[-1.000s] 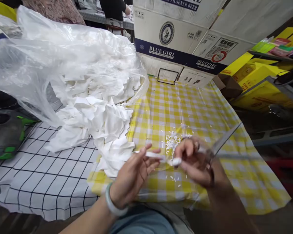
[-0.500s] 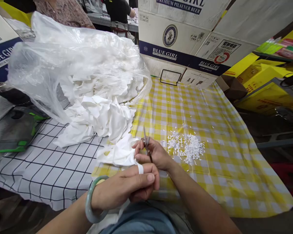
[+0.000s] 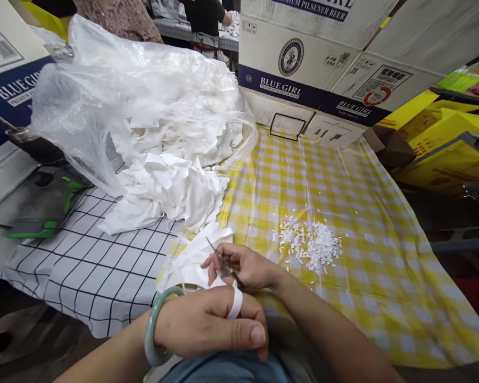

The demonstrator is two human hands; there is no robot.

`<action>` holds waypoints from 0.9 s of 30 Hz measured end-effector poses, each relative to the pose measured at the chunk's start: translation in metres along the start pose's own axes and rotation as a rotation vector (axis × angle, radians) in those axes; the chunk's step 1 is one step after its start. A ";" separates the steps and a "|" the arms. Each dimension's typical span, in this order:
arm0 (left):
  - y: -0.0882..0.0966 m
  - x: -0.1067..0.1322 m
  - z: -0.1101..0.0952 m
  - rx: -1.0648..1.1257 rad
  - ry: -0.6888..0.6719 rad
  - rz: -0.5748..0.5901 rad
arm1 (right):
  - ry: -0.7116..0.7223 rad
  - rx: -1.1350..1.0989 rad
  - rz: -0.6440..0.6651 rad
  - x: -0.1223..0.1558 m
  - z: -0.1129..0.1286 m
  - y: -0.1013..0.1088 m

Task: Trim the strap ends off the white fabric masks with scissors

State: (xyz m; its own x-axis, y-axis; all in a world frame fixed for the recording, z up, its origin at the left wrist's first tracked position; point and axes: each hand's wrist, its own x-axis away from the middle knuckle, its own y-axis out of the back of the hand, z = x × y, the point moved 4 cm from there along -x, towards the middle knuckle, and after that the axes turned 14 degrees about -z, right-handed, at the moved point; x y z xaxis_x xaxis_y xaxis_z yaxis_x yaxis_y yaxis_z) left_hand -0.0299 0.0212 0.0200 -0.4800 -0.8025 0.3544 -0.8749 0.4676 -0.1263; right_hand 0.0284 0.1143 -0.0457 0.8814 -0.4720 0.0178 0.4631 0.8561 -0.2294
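My right hand (image 3: pixel 249 267) is closed around a small pair of scissors (image 3: pixel 222 261), whose pointed tip angles up and to the left over white cloth. Nearer to me, my left hand (image 3: pixel 219 322) is curled, with a white strap (image 3: pixel 236 302) passing over its index finger. That strap seems to belong to the white cloth piece (image 3: pixel 195 260) spread on the table just beyond both hands. What lies under the left fingers is hidden. A pile of white cloth pieces (image 3: pixel 175 189) spills from a clear plastic bag (image 3: pixel 88 96) behind.
Small white snippets (image 3: pixel 319 246) lie heaped on the yellow checked tablecloth (image 3: pixel 367 287) to the right. Beer cartons (image 3: pixel 303 64) stand at the back. At the left are a dark cup (image 3: pixel 34 146) and a grey-green case (image 3: pixel 48 199). Other people are at the far end.
My right hand has swung the scissors left and lower, closer to my left hand. The left hand has turned and come slightly nearer, the strap still over its finger. The view has shifted a little.
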 end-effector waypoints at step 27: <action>0.077 0.002 0.004 0.128 -0.095 -0.750 | 0.065 0.022 -0.515 0.016 0.021 0.033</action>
State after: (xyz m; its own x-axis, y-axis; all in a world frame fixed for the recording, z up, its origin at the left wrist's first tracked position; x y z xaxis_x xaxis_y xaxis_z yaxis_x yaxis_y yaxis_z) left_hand -0.0985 0.0536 0.0074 0.2468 -0.9190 0.3075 -0.9664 -0.2568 0.0084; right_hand 0.0599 0.1393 -0.0323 0.5315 -0.8447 0.0627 0.8377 0.5133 -0.1865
